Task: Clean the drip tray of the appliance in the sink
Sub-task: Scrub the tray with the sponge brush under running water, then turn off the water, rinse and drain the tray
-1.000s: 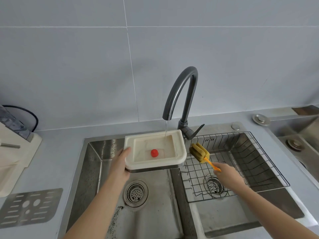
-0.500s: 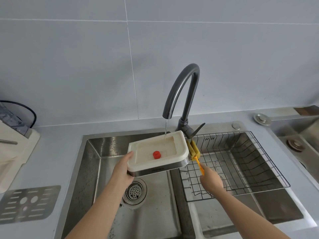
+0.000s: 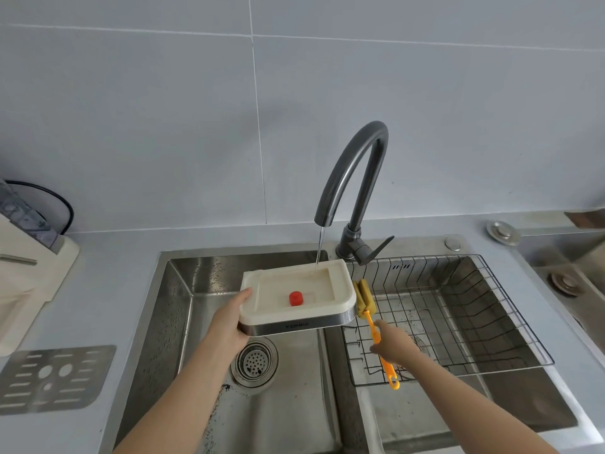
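Left hand (image 3: 229, 322) fingers clamped drip tray (image 3: 296, 298) edge under tap stream; right hand (image 3: 391, 344) fingers pinched sponge brush (image 3: 371, 317) handle at tray's right edge. Best: keep tray level, scrub inside.

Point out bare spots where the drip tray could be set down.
Free: the left basin floor around the drain strainer, below the drip tray; the counter between the sink rim and perforated metal grate. Crowded: the right basin, filled by the wire rack.

One piece of lettering shows: small dark capitals on the steel front band of the drip tray (image 3: 296, 325), reading roughly "ONKA", with an unclear first character or logo before it. Nothing else in view carries legible text, numbers or signs.
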`<action>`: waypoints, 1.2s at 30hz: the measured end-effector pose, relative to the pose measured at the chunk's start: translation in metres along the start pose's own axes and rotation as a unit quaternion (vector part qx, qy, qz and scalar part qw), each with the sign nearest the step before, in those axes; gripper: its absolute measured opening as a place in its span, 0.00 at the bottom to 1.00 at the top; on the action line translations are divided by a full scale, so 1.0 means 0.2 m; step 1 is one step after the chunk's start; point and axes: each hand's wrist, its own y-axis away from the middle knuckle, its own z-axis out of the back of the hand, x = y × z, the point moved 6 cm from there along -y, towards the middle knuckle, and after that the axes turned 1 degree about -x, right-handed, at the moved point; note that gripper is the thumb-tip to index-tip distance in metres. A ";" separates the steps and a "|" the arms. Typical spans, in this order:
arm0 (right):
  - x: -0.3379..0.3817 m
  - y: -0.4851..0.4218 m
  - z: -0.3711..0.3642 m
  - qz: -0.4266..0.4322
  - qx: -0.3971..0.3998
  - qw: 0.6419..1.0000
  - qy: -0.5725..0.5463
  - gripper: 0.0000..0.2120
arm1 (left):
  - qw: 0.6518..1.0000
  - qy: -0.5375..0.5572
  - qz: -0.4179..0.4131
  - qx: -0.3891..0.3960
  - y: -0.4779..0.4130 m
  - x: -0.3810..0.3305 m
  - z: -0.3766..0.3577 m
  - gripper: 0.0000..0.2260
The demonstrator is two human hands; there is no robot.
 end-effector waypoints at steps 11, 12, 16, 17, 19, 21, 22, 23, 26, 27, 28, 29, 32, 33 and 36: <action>0.26 -0.04 0.53 0.083 -0.077 0.942 -0.317 0.45 | 1.000 -0.009 -0.004 -0.005 0.01 -0.03 -0.02 0.02; 0.27 -0.04 0.54 0.081 -0.063 0.931 -0.350 0.46 | 1.000 -0.008 -0.006 -0.004 0.00 -0.04 -0.02 0.02; 0.29 -0.06 0.53 0.062 -0.036 0.911 -0.406 0.47 | 1.000 -0.003 -0.015 -0.005 0.00 -0.06 -0.02 0.02; 0.30 -0.07 0.52 0.061 -0.034 0.909 -0.411 0.47 | 1.000 -0.001 -0.015 -0.006 0.00 -0.06 -0.02 0.02; 0.31 -0.07 0.52 0.064 -0.032 0.905 -0.420 0.47 | 1.000 0.001 -0.013 -0.007 0.00 -0.06 -0.03 0.02; 0.33 -0.08 0.53 0.068 -0.029 0.901 -0.428 0.47 | 1.000 0.003 -0.012 -0.008 0.00 -0.07 -0.03 0.02; 0.33 -0.09 0.53 0.068 -0.029 0.900 -0.430 0.47 | 1.000 0.004 -0.012 -0.009 0.00 -0.07 -0.03 0.02; 0.34 -0.09 0.53 0.068 -0.028 0.898 -0.433 0.47 | 1.000 0.005 -0.012 -0.009 -0.01 -0.07 -0.03 0.02; 0.35 -0.10 0.53 0.066 -0.027 0.896 -0.439 0.48 | 1.000 0.006 -0.016 -0.009 -0.01 -0.08 -0.03 0.02; 0.35 -0.11 0.53 0.066 -0.028 0.895 -0.440 0.48 | 1.000 0.006 -0.017 -0.010 -0.01 -0.08 -0.03 0.02; 0.35 -0.11 0.53 0.066 -0.030 0.896 -0.439 0.48 | 1.000 0.006 -0.017 -0.010 -0.01 -0.08 -0.03 0.02; 0.35 -0.11 0.54 0.068 -0.032 0.896 -0.437 0.48 | 1.000 0.006 -0.016 -0.011 -0.01 -0.08 -0.03 0.02; 0.36 -0.12 0.57 0.074 -0.033 0.902 -0.425 0.48 | 1.000 0.007 -0.018 -0.008 -0.01 -0.09 -0.03 0.02; 0.36 -0.12 0.58 0.075 -0.031 0.905 -0.418 0.48 | 1.000 0.007 -0.019 -0.007 0.00 -0.09 -0.03 0.02; 0.34 -0.11 0.59 0.074 -0.015 0.910 -0.408 0.47 | 1.000 0.008 -0.026 -0.004 0.02 -0.10 -0.04 0.02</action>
